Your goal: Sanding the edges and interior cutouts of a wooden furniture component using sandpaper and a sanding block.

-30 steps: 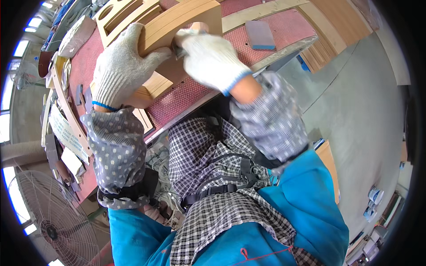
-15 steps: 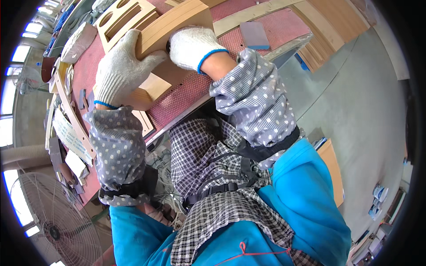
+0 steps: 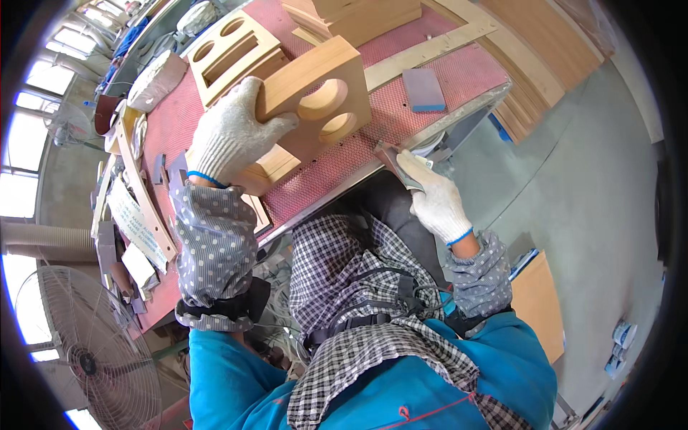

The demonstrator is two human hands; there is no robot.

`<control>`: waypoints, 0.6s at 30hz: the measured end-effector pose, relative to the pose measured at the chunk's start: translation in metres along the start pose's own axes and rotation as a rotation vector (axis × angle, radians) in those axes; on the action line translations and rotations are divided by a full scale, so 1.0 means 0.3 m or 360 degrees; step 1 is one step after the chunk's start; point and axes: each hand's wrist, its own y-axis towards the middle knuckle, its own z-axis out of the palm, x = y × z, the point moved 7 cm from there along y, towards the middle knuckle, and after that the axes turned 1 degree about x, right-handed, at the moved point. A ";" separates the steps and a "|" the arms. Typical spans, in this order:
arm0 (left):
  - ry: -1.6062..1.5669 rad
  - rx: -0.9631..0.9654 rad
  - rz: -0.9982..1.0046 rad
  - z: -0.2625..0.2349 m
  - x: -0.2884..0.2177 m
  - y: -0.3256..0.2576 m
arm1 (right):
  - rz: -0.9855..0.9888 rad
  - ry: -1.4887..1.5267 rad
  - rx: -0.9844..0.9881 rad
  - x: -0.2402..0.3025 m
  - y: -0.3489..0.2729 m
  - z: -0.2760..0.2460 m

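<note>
A thick wooden piece [image 3: 315, 86] with two round holes in its face stands tilted on the red mesh-covered bench [image 3: 315, 183]. My left hand [image 3: 233, 132], in a white knit glove with a blue cuff, is clamped on its left end, thumb over the near face and fingers behind. My right hand [image 3: 435, 197], gloved alike, is off to the right by the bench edge. It grips a thin, flat brownish piece that looks like folded sandpaper [image 3: 392, 159], apart from the wood. The lower part of the wooden piece is partly hidden by my left hand.
Behind lies a similar wooden frame [image 3: 233, 54] with holes, beside stacked wooden blocks [image 3: 373, 21]. A grey sanding block [image 3: 423, 89] rests at the right of the bench. Wooden panels [image 3: 534, 64] lie at far right. A large fan [image 3: 89, 358] stands at lower left.
My right hand has left the wooden piece and moved right and down, now showing the brownish sheet. The wooden piece has turned, so its holes face me. My left hand keeps its grip.
</note>
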 end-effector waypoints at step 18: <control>0.0021 -0.0117 0.0045 -0.031 -0.130 0.126 | -0.0118 -0.0585 -0.0178 0.017 0.067 0.097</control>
